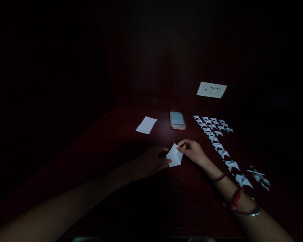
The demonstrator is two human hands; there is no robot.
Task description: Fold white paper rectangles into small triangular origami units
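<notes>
Between my hands, just above or on the dark red table (111,141), is a small piece of white paper (175,157) with creases and a pointed top. My left hand (154,159) grips its lower left edge between thumb and fingers. At the upper right edge, my right hand (192,150) pinches the paper with thumb and forefinger. Beyond my left hand lies a flat white sheet (146,125). Rows of small folded paper pieces (217,146) run along the right side, past my right hand.
A phone (177,120) with a lit, blurred screen lies near the back wall. Thin white paper strips (259,176) are heaped at the right. A white socket plate (212,89) is on the wall. The surroundings are very dark.
</notes>
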